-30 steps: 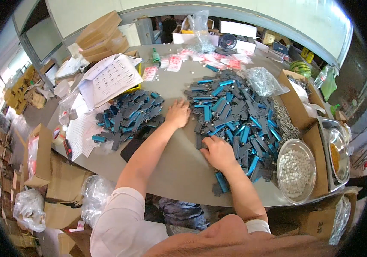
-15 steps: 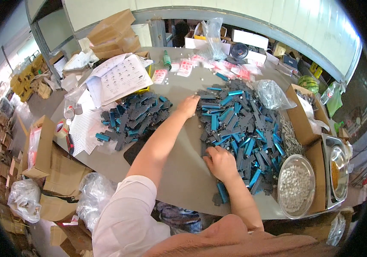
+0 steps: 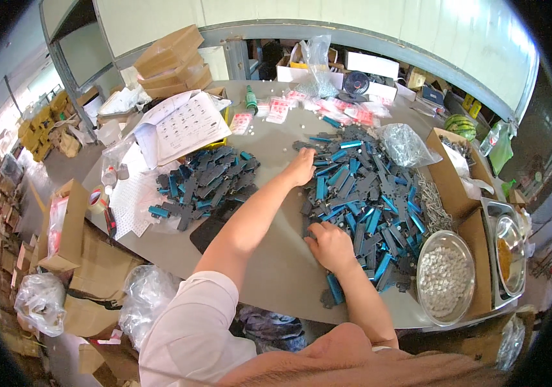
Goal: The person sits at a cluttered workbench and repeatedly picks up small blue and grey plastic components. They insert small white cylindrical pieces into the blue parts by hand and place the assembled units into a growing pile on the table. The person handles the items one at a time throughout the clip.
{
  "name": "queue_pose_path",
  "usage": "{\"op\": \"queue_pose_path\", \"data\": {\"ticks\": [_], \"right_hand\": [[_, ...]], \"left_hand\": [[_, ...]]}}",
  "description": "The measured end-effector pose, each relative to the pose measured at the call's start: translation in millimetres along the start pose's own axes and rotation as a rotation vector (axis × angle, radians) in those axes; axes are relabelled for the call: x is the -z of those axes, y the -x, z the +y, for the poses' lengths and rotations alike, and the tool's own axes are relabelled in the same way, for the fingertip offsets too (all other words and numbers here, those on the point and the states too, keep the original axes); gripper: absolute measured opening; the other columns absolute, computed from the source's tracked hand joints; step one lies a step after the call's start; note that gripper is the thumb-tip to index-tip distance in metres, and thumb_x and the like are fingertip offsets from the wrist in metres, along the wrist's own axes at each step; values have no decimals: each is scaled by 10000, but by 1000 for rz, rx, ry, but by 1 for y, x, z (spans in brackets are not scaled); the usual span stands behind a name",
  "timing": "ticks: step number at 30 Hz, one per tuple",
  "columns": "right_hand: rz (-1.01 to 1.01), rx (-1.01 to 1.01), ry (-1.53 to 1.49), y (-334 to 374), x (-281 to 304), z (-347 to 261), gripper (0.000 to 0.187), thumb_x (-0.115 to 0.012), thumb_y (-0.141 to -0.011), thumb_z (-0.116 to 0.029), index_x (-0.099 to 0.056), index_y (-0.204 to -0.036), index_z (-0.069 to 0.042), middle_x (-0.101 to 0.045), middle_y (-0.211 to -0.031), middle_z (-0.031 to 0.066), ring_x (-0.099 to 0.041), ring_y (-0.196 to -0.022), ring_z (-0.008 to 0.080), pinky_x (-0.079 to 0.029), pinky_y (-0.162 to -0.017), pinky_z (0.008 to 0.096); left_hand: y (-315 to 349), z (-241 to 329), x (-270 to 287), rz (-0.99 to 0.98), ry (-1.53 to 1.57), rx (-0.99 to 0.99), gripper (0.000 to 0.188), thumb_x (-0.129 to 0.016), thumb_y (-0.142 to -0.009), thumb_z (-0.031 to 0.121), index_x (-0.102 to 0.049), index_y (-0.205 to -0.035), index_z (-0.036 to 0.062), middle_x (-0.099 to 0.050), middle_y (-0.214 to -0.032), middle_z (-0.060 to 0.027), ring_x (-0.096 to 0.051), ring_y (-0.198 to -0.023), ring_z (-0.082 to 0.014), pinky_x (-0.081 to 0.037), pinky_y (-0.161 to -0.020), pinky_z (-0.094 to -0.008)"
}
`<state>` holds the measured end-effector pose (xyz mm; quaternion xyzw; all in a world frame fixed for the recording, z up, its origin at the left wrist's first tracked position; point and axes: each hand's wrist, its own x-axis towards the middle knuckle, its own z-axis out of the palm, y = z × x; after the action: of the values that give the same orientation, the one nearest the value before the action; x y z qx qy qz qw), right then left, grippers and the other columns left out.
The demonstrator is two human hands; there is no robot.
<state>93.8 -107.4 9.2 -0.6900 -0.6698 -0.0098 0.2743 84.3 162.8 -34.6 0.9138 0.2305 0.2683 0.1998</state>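
Note:
A big heap of dark grey plastic parts with blue strips (image 3: 371, 209) spreads over the right half of the grey table (image 3: 269, 258). At the heap's far left edge is my left hand (image 3: 300, 168), its fingers curled down against the parts; anything in them is hidden. Nearer to me, my right hand (image 3: 332, 247) rests against the heap's left side, thumb and index finger apart and no part visibly held. A smaller pile of the same kind of parts (image 3: 208, 180) lies to the left, beyond my left forearm.
A steel bowl of white pellets (image 3: 445, 277) stands at the right, near a pile of screws (image 3: 432, 203) and cardboard boxes (image 3: 455, 177). Printed sheets (image 3: 182, 129), a green bottle (image 3: 251, 100), red-and-white packets (image 3: 278, 109) and a clear bag (image 3: 405, 145) lie farther back.
My left hand has moved right, onto the far left edge of the big heap. My right hand stays in nearly the same place. The view has tilted slightly.

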Motion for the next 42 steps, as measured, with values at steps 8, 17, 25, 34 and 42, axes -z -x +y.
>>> {"op": "queue_pose_path", "data": {"ticks": [8,17,25,34,42], "right_hand": [[81,-43,-37,-1,2,2,177,-697,-756,-178,-619,-878,-75,-620,-812,126,-635,-748,321,-528,-636,405],[304,-383,-1186,-10,-7,26,312,-548,-911,-89,-547,-1203,22,-621,-1056,78,-597,-937,185,-472,-838,314],[-15,-165,-1087,-7,6,36,275,-561,-931,-131,-571,-1192,-44,-609,-1046,17,-564,-950,122,-437,-845,252],[535,-455,-1121,-8,13,38,199,-476,-995,-208,-529,-1090,-41,-595,-794,22,-498,-640,70,-409,-553,220],[509,-96,-365,-7,12,-8,332,-614,-844,34,-633,-1172,-13,-591,-917,105,-583,-754,179,-480,-673,275]], "left_hand": [[15,14,34,-47,90,-19,264,-625,-814,24,-586,-1074,40,-568,-960,-114,-592,-851,-245,-492,-786,-363],[133,98,51,-429,1769,556,265,-583,-901,40,-561,-1164,31,-613,-1003,-73,-613,-891,-190,-528,-782,-313],[155,115,48,-657,1971,640,285,-543,-921,20,-457,-1192,43,-573,-1038,-94,-602,-908,-182,-524,-796,-293],[146,117,56,-495,2071,480,471,-531,-893,-10,-422,-1337,100,-579,-1060,-72,-584,-950,-213,-493,-843,-350],[149,93,36,-438,1965,421,514,-347,-958,570,-344,-1371,264,-537,-1055,-9,-524,-938,-160,-447,-830,-371]]}}
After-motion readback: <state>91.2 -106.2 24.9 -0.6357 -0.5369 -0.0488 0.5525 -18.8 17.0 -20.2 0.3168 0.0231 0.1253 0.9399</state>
